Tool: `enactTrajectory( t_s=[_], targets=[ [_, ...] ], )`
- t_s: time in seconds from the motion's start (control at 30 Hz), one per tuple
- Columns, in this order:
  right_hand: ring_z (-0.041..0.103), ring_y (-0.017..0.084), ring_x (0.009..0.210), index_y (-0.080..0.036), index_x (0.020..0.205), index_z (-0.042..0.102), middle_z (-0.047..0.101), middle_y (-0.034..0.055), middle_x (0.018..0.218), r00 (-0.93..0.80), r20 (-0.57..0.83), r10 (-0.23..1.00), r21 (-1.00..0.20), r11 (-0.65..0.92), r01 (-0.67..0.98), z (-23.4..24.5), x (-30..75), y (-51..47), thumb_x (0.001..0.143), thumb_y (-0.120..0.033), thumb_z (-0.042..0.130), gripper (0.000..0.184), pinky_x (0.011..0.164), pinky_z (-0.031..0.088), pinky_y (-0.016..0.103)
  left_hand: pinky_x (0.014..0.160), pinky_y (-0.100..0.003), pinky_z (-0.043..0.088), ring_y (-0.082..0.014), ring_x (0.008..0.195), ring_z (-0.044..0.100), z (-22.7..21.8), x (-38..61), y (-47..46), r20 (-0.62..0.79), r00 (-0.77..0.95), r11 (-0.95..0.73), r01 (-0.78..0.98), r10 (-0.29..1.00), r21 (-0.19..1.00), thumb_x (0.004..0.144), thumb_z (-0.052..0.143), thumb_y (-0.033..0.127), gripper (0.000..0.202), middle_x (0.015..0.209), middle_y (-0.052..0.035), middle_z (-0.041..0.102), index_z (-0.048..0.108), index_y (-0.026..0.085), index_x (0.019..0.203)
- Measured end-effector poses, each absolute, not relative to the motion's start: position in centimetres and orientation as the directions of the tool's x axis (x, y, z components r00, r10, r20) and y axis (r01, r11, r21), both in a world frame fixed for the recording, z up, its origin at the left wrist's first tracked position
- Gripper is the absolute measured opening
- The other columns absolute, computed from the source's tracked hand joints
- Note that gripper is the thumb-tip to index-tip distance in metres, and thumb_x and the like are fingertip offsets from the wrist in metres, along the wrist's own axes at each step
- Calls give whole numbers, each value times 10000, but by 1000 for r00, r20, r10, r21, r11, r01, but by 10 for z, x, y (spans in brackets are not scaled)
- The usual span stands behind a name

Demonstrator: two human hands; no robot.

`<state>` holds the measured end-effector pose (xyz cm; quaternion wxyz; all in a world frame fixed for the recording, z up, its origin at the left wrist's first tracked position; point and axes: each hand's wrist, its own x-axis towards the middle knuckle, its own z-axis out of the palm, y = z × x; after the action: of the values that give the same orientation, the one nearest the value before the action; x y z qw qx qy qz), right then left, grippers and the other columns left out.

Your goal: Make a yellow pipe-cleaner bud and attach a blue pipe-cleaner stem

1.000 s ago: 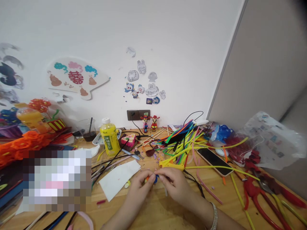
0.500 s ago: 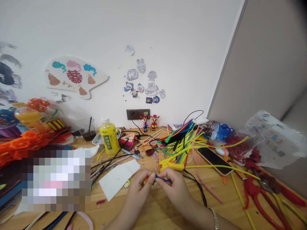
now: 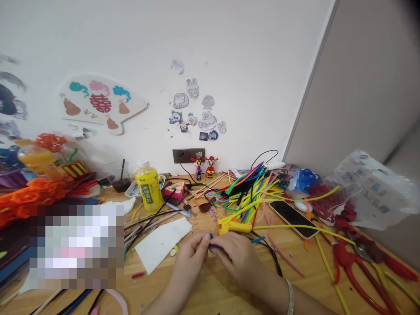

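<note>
In the head view, a blue pipe cleaner [image 3: 216,247] is pinched between the nearly closed left hand [image 3: 188,258] and right hand [image 3: 238,256] above the surface [image 3: 210,297], and a short blue piece [image 3: 258,239], unseen earlier, now lies beyond them.

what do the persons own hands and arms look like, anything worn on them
The left hand and right hand are bare, with no gloves, and the forearms show no sleeves. A silver-coloured bracelet circles the right wrist. No bracelet shows on the left wrist, and no rings show on the visible fingers.
</note>
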<state>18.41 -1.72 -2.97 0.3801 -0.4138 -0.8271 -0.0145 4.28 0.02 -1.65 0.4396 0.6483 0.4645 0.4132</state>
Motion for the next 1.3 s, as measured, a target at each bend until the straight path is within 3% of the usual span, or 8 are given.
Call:
enactTrajectory(
  t_s=[0.17, 0.3, 0.47, 0.67, 0.77, 0.9, 1.13, 1.3],
  targets=[
    [605, 179, 670, -200, 1027, 555, 678, 44, 817, -318, 545, 776, -418, 580, 700, -24, 190, -13, 800, -237, 538, 230, 604, 422, 268, 525, -235, 333, -168, 551, 439, -19, 39, 4, 193, 246, -284, 419, 950, 862, 776, 412, 383, 316, 519, 25, 438, 462, 201, 523],
    [600, 171, 666, -192, 956, 590, 681, 44, 781, -455, 536, 710, -322, 671, 667, -18, 196, -9, 828, -271, 509, 171, 590, 408, 258, 568, -241, 343, -179, 613, 484, -17, 35, 5, 228, 375, -405, 510, 899, 758, 797, 399, 306, 289, 589, -6, 544, 526, 190, 565],
    [557, 152, 568, -169, 819, 593, 649, 50, 650, -577, 591, 563, -162, 784, 599, -16, 201, -10, 878, -299, 414, 230, 510, 371, 252, 557, -205, 342, -140, 578, 459, -1, 26, 7, 130, 587, -445, 432, 799, 784, 798, 415, 312, 305, 562, 23, 534, 587, 179, 584],
    [548, 162, 536, -149, 871, 595, 634, 57, 603, -511, 646, 567, -120, 737, 665, -11, 200, -13, 894, -249, 367, 250, 485, 373, 267, 569, -203, 379, -137, 588, 483, -3, 28, 8, 131, 493, -310, 299, 860, 903, 732, 524, 324, 196, 609, 19, 584, 642, 172, 696],
    [578, 175, 583, -149, 879, 606, 650, 70, 643, -398, 659, 639, -236, 677, 697, -18, 195, -13, 884, -243, 385, 239, 521, 401, 272, 531, -209, 385, -129, 535, 473, -16, 39, 3, 89, 396, -172, 180, 914, 969, 715, 546, 356, 219, 559, 31, 546, 637, 166, 775],
    [585, 171, 587, -169, 828, 614, 655, 57, 658, -304, 613, 729, -361, 601, 713, -27, 187, -14, 866, -226, 415, 210, 533, 407, 267, 436, -197, 326, -95, 428, 389, -28, 47, -2, -31, 332, 20, 36, 943, 999, 752, 458, 444, 325, 484, 53, 434, 545, 149, 647],
    [586, 168, 662, -158, 1004, 571, 672, 68, 754, -582, 569, 581, -174, 777, 605, -7, 204, -9, 877, -235, 402, 225, 593, 420, 264, 567, -227, 369, -165, 586, 502, -5, 35, 1, 189, 342, -318, 373, 921, 872, 746, 469, 349, 298, 539, 2, 559, 576, 177, 527],
    [535, 135, 593, -158, 1006, 578, 626, 21, 643, -679, 545, 493, -99, 842, 531, -3, 211, -3, 887, -275, 398, 246, 537, 379, 230, 588, -207, 376, -150, 609, 510, 3, 28, 1, 64, 578, -404, 482, 813, 778, 761, 433, 246, 264, 617, 2, 616, 651, 167, 634]
  ],
)
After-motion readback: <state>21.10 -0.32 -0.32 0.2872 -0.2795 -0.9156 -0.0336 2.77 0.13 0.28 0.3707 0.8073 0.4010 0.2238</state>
